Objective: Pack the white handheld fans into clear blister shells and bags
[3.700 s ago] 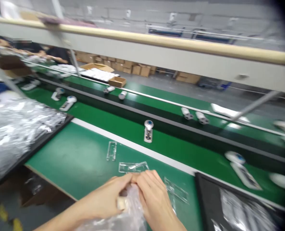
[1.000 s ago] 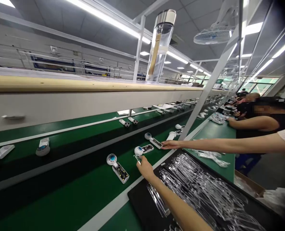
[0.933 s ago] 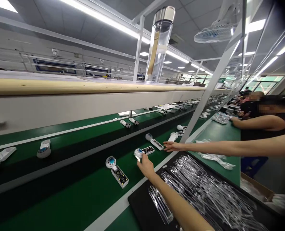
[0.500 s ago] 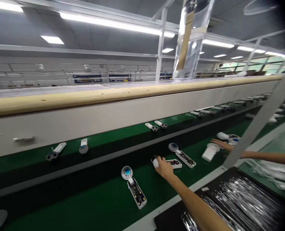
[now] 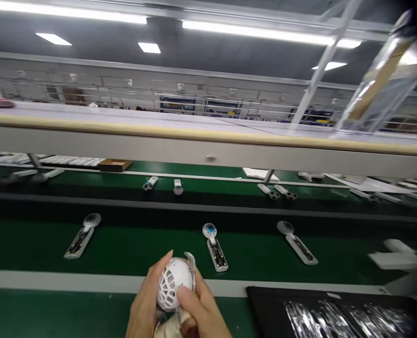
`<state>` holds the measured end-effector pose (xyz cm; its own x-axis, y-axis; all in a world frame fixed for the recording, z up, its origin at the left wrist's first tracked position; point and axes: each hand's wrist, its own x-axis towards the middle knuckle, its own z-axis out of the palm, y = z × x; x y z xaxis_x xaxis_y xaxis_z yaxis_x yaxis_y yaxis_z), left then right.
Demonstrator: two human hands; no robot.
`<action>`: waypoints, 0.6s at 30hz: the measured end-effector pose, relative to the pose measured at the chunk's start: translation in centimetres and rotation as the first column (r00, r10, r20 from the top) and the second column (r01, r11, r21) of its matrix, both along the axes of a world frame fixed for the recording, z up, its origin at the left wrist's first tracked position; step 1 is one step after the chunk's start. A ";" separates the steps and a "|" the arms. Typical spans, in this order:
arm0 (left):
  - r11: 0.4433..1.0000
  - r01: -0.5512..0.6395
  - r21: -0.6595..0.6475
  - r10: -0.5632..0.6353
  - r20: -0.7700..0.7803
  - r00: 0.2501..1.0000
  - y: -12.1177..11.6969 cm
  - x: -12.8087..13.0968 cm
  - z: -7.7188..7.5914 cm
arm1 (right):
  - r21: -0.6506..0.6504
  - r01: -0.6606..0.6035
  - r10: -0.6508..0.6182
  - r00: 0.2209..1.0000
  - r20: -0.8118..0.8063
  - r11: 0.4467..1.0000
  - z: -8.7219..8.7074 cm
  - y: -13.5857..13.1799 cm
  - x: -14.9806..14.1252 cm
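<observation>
Both my hands are together in front of me at the near edge of the belt, around a white handheld fan (image 5: 178,277) whose round head has a slotted grille. My left hand (image 5: 144,298) wraps its left side. My right hand (image 5: 205,307) grips it from the right, thumb on the grille's lower edge. A shiny curved strip (image 5: 191,263), clear or chromed, stands along the head's right side by my right fingers. The fan's lower part is hidden by my hands. Beyond them a fan with an open handle and circuit board (image 5: 217,253) lies on the green belt.
More open fans lie on the belt, one at left (image 5: 79,239) and one at right (image 5: 301,249). A black tray (image 5: 264,310) with shiny strips sits at lower right. White fan parts (image 5: 394,256) are at far right. A shelf (image 5: 208,145) spans above the belt.
My view has swung left. My hands, apart over the belt before, are now together at its near edge, holding a white fan. The shiny strip is now beside the fan's head.
</observation>
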<state>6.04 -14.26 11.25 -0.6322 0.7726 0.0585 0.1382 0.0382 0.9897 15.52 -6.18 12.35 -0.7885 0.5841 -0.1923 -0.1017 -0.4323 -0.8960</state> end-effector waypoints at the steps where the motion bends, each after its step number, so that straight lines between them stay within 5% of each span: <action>1: 1.000 -0.017 0.019 0.015 0.081 0.997 -0.8 -0.7 0.2 | -0.011 -0.046 0.046 0.999 0.020 0.999 0.2 -1.3 -0.6; 5: 0.983 -0.124 0.136 0.047 0.468 0.883 -4.2 -4.7 0.9 | 0.229 -0.021 -0.017 0.987 0.163 0.973 -0.1 -4.1 -2.1; 8: 0.944 -0.234 0.234 -0.004 0.714 0.700 -6.0 -8.1 1.3 | 0.448 0.048 -0.197 0.936 0.292 0.893 -1.1 -5.7 -2.9; 10: 0.917 -0.251 0.309 -0.101 0.790 0.604 -6.8 -9.6 1.5 | 0.550 -0.035 -0.197 0.913 0.356 0.834 -1.5 -7.3 -3.6; 14: 0.871 -0.208 0.445 -0.308 0.825 0.474 -7.7 -10.3 1.7 | 0.779 -0.129 -0.265 0.896 0.357 0.614 -1.4 -10.7 -5.6; 18: 0.853 -0.138 0.503 -0.398 0.799 0.451 -8.4 -9.9 2.1 | 0.911 -0.147 -0.439 0.840 0.321 0.385 -1.1 -12.8 -7.3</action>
<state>-3.91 -22.65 13.38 -0.4431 0.8912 -0.0969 -0.8157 -0.3560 0.4559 8.19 -19.02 11.21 -0.6472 0.7269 0.2297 0.4467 0.6058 -0.6584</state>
